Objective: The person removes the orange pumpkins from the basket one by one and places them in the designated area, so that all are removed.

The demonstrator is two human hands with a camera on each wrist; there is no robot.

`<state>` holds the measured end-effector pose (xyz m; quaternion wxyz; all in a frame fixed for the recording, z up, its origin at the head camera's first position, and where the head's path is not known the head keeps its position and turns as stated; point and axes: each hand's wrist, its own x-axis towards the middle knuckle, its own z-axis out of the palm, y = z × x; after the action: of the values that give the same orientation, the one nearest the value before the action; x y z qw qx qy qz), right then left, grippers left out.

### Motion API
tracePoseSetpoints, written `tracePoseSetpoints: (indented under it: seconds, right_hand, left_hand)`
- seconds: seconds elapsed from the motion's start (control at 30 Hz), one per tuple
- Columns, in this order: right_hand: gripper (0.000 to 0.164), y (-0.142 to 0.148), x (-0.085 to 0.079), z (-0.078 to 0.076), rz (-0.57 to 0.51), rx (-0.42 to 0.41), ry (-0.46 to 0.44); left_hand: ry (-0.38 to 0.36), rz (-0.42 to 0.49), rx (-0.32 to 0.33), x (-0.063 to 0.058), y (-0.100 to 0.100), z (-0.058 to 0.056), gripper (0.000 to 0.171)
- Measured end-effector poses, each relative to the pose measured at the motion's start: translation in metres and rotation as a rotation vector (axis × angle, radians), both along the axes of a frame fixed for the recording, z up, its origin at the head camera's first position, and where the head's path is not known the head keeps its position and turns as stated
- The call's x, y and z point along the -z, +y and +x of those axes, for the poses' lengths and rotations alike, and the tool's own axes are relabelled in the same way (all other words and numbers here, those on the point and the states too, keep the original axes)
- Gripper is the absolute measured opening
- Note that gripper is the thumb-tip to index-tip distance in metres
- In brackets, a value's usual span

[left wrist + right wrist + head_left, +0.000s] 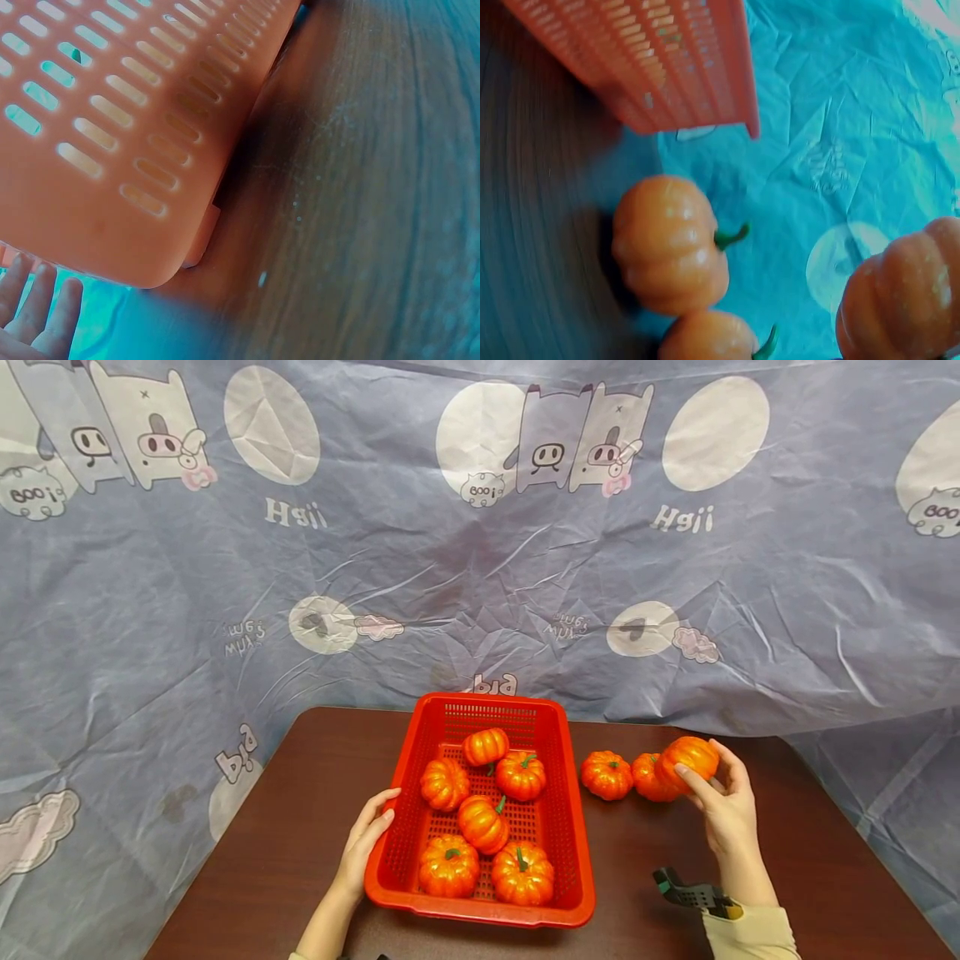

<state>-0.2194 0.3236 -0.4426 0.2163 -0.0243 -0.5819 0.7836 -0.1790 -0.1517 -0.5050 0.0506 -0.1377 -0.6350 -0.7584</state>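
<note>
Dark wood-grain bench [262,868] under my hands, creased printed cloth [465,585] behind. My right hand [726,810] has fingers clamped on a glossy ribbed pumpkin [693,756]; two bench pumpkins [606,775] just left. My left hand [363,843], fingers slightly apart, touches the slotted red basket's [575,835] rim; six pumpkins [483,825] inside. Bench edge beyond right fingers.

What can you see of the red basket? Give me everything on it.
The red basket looks like plastic: roughly rectangular, open-topped, with rounded corners, a smooth rim, and slotted walls and floor. It stands upright on the dark brown table, its longer sides running away from the person. Six orange pumpkins lie inside, with patches of floor showing between them. The left grip touches its left side at the rim.
</note>
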Motion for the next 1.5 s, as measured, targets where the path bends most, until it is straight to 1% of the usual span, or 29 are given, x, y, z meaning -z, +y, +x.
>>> tracePoseSetpoints:
  seconds: [0.07,0.1,0.13,0.23,0.27,0.37,0.47,0.5,0.6,0.83,0.93,1.03,1.13,1.23,1.37,1.5]
  right_hand:
    - [0.064,0.002,-0.005,0.001,0.015,0.043,-0.046]
    - [0.064,0.001,-0.010,0.003,0.053,0.080,-0.105]
    - [0.065,0.003,-0.010,0.003,0.063,0.102,-0.126]
    - [0.071,0.010,-0.008,0.001,0.129,0.175,-0.188]
    - [0.072,0.016,-0.004,0.000,0.128,0.180,-0.181]
    - [0.076,0.025,0.002,-0.003,0.205,0.250,-0.235]
    - [0.078,0.032,0.005,-0.004,0.204,0.286,-0.285]
    - [0.079,0.032,0.003,-0.003,0.226,0.311,-0.331]
    - [0.082,0.036,0.006,-0.003,0.220,0.334,-0.388]
    - [0.087,0.044,0.019,-0.005,0.304,0.361,-0.500]
    - [0.089,0.046,0.024,-0.006,0.353,0.362,-0.532]
    - [0.089,0.048,0.033,-0.007,0.417,0.366,-0.534]
    - [0.090,0.049,0.041,-0.006,0.463,0.374,-0.502]
    - [0.093,0.049,0.046,-0.006,0.483,0.385,-0.485]
    - [0.103,0.049,0.049,-0.007,0.452,0.408,-0.512]
    - [0.109,0.047,0.051,-0.008,0.365,0.443,-0.557]
  left_hand:
    - [0.003,0.001,0.002,0.000,0.000,0.000,0.037]
    - [0.004,0.002,0.003,0.000,0.000,0.000,0.037]
    - [0.005,0.002,0.005,0.000,0.000,0.000,0.037]
    - [0.004,0.001,0.006,0.000,-0.001,0.000,0.037]
    - [0.005,0.000,0.006,0.000,-0.001,0.000,0.037]
    - [0.006,-0.004,0.002,0.000,0.000,0.000,0.037]
    - [0.006,-0.008,-0.003,-0.001,0.000,0.001,0.037]
    - [0.004,-0.008,-0.004,-0.001,0.000,0.001,0.037]
    - [0.002,-0.008,-0.006,-0.001,0.000,0.001,0.037]
    - [0.001,-0.007,-0.008,0.000,0.000,0.000,0.037]
    - [0.001,-0.007,-0.008,0.000,0.000,0.000,0.037]
    - [0.000,-0.008,-0.005,0.000,0.000,0.000,0.037]
    - [-0.002,-0.003,0.001,0.000,-0.001,0.000,0.037]
    - [-0.003,0.001,0.005,0.000,-0.001,0.001,0.037]
    - [-0.005,0.003,0.002,0.000,0.000,0.000,0.037]
    - [-0.010,0.001,-0.003,-0.001,0.000,0.000,0.037]
